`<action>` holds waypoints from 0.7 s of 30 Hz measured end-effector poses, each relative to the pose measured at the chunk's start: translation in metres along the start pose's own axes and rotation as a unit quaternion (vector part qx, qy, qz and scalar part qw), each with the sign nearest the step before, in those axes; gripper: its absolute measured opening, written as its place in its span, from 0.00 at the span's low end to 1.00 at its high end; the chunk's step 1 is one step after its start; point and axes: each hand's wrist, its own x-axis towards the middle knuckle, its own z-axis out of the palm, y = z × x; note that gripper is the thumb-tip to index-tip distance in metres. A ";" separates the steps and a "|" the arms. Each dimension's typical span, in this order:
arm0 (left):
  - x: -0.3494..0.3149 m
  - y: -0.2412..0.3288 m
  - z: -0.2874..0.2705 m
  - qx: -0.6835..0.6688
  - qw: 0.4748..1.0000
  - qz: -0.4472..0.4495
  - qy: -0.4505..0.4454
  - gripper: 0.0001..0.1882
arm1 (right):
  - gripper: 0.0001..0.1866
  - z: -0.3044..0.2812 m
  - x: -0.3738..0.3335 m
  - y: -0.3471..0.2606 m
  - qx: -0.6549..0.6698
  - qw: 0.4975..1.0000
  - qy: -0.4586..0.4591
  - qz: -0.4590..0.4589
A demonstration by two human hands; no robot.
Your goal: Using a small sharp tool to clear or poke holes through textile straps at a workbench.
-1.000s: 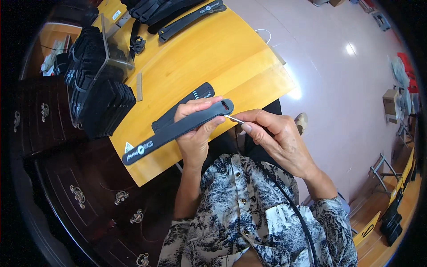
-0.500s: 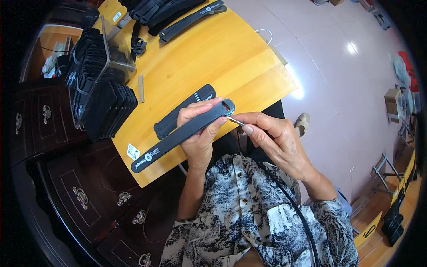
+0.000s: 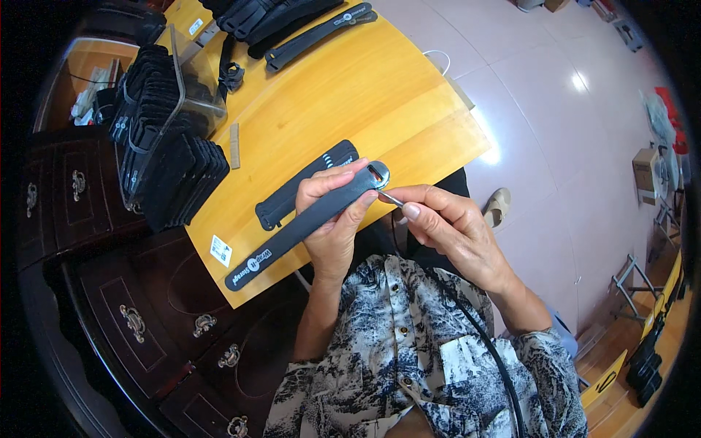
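Note:
My left hand (image 3: 328,237) is closed around a long black hook-and-loop strap (image 3: 296,225), held slanting over the table's near edge. One end of the strap has a slotted eyelet (image 3: 376,174) with a bit of orange showing in the slot. Between the thumb and fingers of my right hand (image 3: 464,241) is a thin metal tool (image 3: 392,199) with a pointed tip. Its tip meets the strap's edge just below the eyelet, close to my left thumb; whether it is tweezers or a pick cannot be seen. Behind my left hand, more black straps (image 3: 281,201) lie on the table.
A clear plastic bin (image 3: 177,73) at the left holds stacked black straps (image 3: 186,179). Further straps (image 3: 321,36) are piled at the far edge of the yellow wooden table (image 3: 394,95). A tan strip (image 3: 234,146) and a white label (image 3: 220,250) lie on it. Dark drawers (image 3: 131,314) stand at the left.
The strap's printed end has shifted slightly right and down with my left hand. The metal tool stays at the eyelet end, its angle a little steeper.

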 end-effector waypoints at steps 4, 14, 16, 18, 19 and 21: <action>-0.003 -0.003 -0.001 0.029 0.999 0.019 0.017 0.17 | 0.14 0.008 0.002 0.000 -0.065 0.995 0.044 -0.069; -0.006 0.000 0.001 0.145 0.984 0.103 0.014 0.18 | 0.12 0.012 0.003 0.000 -0.170 0.967 0.098 -0.160; -0.008 0.000 0.003 0.138 0.984 0.111 0.014 0.18 | 0.12 0.016 0.006 0.010 -0.197 0.952 0.120 -0.202; -0.009 -0.001 0.005 0.126 0.986 0.107 0.028 0.17 | 0.13 0.017 0.005 0.010 -0.222 0.934 0.137 -0.243; -0.010 -0.002 0.007 0.114 0.987 0.102 0.039 0.17 | 0.13 0.015 0.002 0.005 -0.118 0.976 0.107 -0.150; -0.014 -0.007 0.009 0.038 0.994 0.069 0.071 0.17 | 0.13 0.017 0.000 0.004 -0.011 0.996 0.071 -0.053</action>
